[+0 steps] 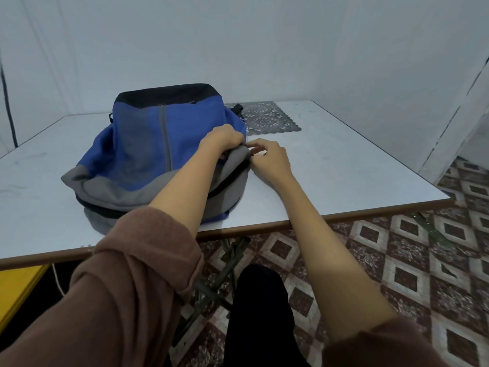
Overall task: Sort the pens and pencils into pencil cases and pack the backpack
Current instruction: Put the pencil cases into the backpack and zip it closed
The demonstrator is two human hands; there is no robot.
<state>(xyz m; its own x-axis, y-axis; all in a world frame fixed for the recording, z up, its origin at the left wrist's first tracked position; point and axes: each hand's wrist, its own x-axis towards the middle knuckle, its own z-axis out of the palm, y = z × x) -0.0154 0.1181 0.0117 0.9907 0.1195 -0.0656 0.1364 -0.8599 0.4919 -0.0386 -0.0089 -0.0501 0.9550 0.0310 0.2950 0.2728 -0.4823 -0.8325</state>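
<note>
The fingers of the left hand point(223, 140) are curled down over a grey fold at the right edge of the blue, grey and black fabric backpack point(158, 144), clamped on the cloth, knuckles up; the fingertips are hidden under the fold. Just beside them, the right hand point(270, 160) has its thumb and forefinger pinched together against the same grey edge. What sits between them is small and pale, and whether it is a zip pull or only cloth cannot be made out. The other right fingers are bent loosely beneath, and the heel of that hand lies near the tabletop.

Both forearms are bare and reach up from the bottom of the frame, the left crossing over the backpack's lower right corner. The rolled brown sleeves point(137, 274) fill the lower left and lower right, the right one cut off by the frame.

The backpack lies at centre left on the white table with a brown rim point(344, 160), with a grey zip line down its front. A dark lace-patterned mat point(267, 117) lies behind it, partly covered by the bag. Below the table edge show a patterned brown and cream tiled floor point(410, 260), a black trouser leg point(259, 313), dark metal table legs and a yellow object point(18, 287) cut off at the lower left.
</note>
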